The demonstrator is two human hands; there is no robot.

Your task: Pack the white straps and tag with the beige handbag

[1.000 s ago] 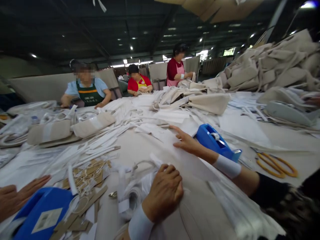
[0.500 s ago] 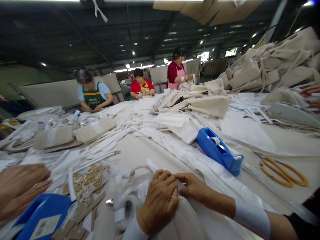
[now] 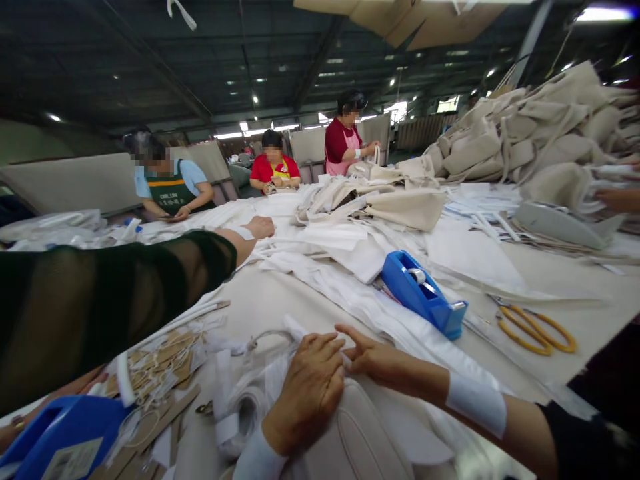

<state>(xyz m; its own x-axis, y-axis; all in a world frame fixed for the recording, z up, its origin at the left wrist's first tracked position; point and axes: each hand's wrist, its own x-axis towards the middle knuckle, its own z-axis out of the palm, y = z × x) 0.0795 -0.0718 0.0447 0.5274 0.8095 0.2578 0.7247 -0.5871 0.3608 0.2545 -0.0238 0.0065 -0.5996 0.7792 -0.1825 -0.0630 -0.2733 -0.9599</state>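
Note:
At the lower centre my left hand (image 3: pixel 307 390) rests, fingers bent together, on a cream bag (image 3: pixel 365 433) with stitched seams. Whether it grips anything underneath is hidden. My right hand (image 3: pixel 373 357) comes in from the right and meets it at the bag's upper end. Its index finger and thumb are apart, near a bit of white wrapping. Left of my left hand lies a rolled cream strap (image 3: pixel 250 407) in white wrap. White bands circle both my wrists.
A blue tape dispenser (image 3: pixel 423 293) and orange-handled scissors (image 3: pixel 537 327) lie to the right. Another blue dispenser (image 3: pixel 65 433) and brown tags (image 3: pixel 155 363) are at lower left. A neighbour's arm (image 3: pixel 125 287) reaches across from the left. Bags (image 3: pixel 515 133) are heaped at back right.
The neighbour's striped sleeve now stretches over the left side. My right hand's index finger has lifted and spread from its thumb. The view has shifted slightly, moving the table items leftward.

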